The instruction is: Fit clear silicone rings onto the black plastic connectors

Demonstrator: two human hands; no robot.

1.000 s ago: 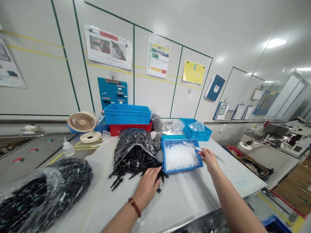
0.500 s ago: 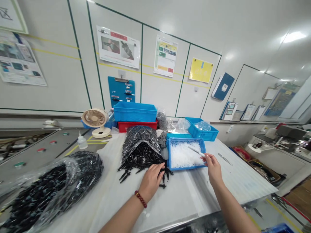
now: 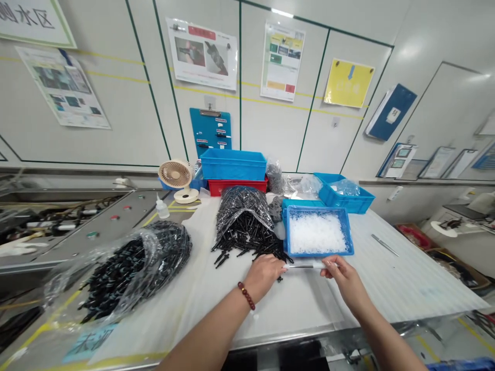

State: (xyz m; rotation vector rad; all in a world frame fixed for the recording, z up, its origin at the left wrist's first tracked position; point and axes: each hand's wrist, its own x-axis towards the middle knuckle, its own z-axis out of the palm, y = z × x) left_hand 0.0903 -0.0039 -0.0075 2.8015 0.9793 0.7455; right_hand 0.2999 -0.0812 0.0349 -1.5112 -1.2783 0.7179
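A thin tool with a white handle [image 3: 317, 265] and a metal shaft is pinched in my right hand [image 3: 340, 275], pointing left. The tip of its shaft meets the fingers of my left hand [image 3: 266, 275], which are closed; what they hold is too small to make out. Just behind my left hand, small black parts [image 3: 251, 237] spill out of a clear plastic bag [image 3: 243, 201]. A blue tray [image 3: 320, 254] of small white pieces [image 3: 317, 233] stands behind my right hand.
Tweezers [image 3: 384, 245] lie to the right. Another bag of black parts [image 3: 135, 268] is at left, with a small bottle [image 3: 162, 207] and a fan [image 3: 185, 195] behind it. Blue bins [image 3: 233, 166] [image 3: 348, 198] stand at the back, one on a red bin [image 3: 237, 186].
My right hand has brought the tool from over the white pieces to the front of the tray. My left hand has left the black parts and closed, meeting the tool tip. The view has shifted.
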